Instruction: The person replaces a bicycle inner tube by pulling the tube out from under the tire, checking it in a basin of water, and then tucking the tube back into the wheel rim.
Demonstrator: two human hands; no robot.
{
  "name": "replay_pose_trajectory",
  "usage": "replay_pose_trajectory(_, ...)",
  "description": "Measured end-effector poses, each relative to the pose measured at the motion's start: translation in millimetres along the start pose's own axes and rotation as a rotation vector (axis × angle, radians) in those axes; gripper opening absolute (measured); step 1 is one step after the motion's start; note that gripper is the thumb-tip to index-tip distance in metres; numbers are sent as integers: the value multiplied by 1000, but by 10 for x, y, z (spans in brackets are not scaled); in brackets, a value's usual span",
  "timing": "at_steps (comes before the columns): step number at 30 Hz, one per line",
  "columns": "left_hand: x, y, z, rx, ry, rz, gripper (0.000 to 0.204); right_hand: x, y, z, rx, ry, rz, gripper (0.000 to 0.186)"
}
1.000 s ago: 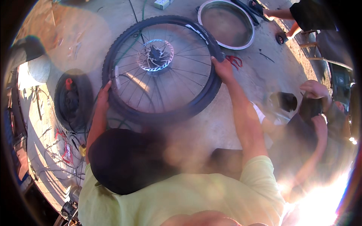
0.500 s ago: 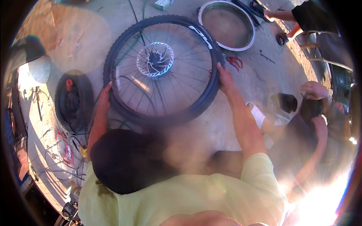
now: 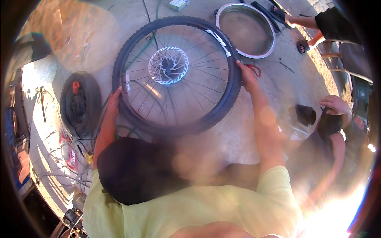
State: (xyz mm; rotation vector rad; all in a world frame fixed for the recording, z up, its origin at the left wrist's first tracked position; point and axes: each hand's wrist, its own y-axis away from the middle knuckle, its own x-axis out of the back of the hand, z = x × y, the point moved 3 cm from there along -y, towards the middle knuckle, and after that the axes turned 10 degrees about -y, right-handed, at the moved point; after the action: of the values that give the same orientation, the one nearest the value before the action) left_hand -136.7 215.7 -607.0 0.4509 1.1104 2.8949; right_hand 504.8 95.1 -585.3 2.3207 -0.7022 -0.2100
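A bicycle wheel with a black knobbly tyre [image 3: 234, 85] is held before me, its silver brake disc [image 3: 168, 65] facing up toward me. My left hand [image 3: 114, 98] grips the tyre at the left side, the thumb along its edge. On the opposite side my right hand [image 3: 248, 77] is closed round the tyre, its fingers mostly hidden beneath. Just beyond that hand lies a red-handled tool [image 3: 256, 70], partly covered by it. Thin spokes show the concrete floor through the wheel.
A round metal basin [image 3: 274, 37] of murky liquid stands beyond the wheel at right. A smaller black tyre [image 3: 65, 103] and tangled cables lie at left. A small box [image 3: 178, 4] sits far ahead. Another person's hands [image 3: 335, 105] are at right; someone's sandalled feet [image 3: 303, 47] are far right.
The wheel has shifted slightly right with both hands still on it. My right hand now partly covers the red-handled tool. The view has shifted a little too.
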Motion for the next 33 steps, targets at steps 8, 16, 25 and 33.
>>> replay_pose_trajectory(8, -158, 203, 193, -77, 14, 41, 38, -136, -596, -24, 10, 72, -102, 81)
replay_pose_trajectory(16, -39, 171, 186, 2, 43, 3, 50, -324, -286, -239, -36, 3, -106, 80)
replay_pose_trajectory(25, -177, 269, 311, 45, 205, -50, 53, -219, -167, -48, 179, 215, -35, 63)
replay_pose_trajectory(33, -227, 346, 327, -15, 119, 26, 41, -309, 112, -247, 314, 424, 42, 63)
